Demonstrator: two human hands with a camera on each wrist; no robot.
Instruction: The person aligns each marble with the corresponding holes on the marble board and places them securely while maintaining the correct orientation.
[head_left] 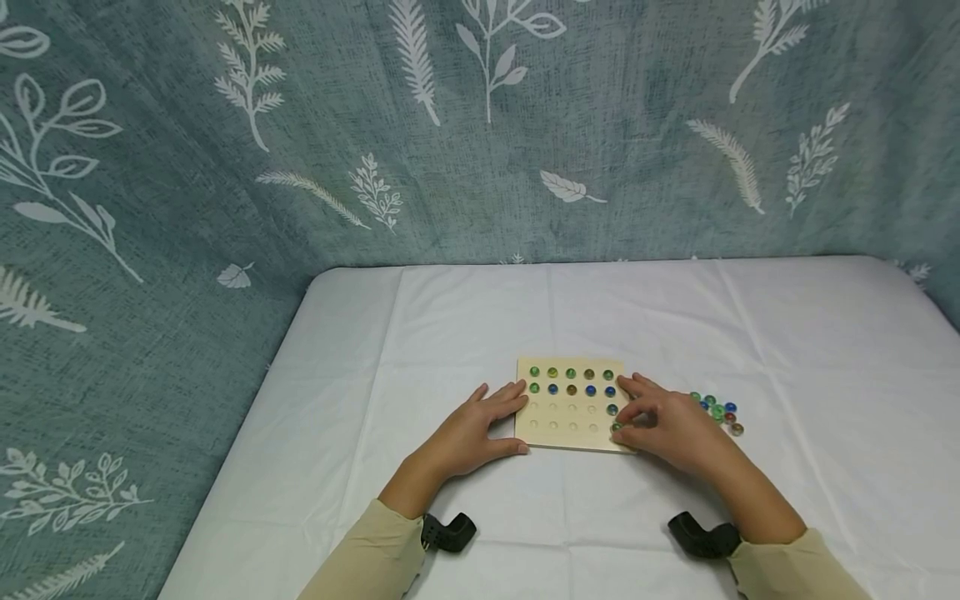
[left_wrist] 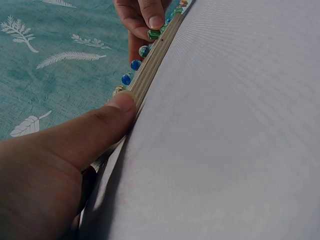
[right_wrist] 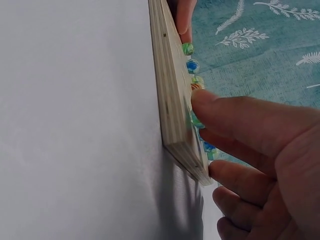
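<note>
A pale wooden board (head_left: 562, 438) with rows of round hollows lies on the white-covered table. Glass marbles (head_left: 571, 373) fill its two far rows, and another marble (head_left: 612, 410) sits at the right end of the third row. My left hand (head_left: 474, 435) rests against the board's left side, fingers extended, with the thumb touching the near edge. At the near right corner my right hand (head_left: 678, 429) pinches a green marble (left_wrist: 153, 34) between thumb and index finger, right at the last hollow. Its other fingers lie along the board's right edge.
Several loose marbles (head_left: 718, 412) in green, blue and reddish tones lie on the white cloth (head_left: 450, 333) just right of the right hand. A leaf-patterned blue-green curtain (head_left: 480, 167) hangs behind the table and along its left side.
</note>
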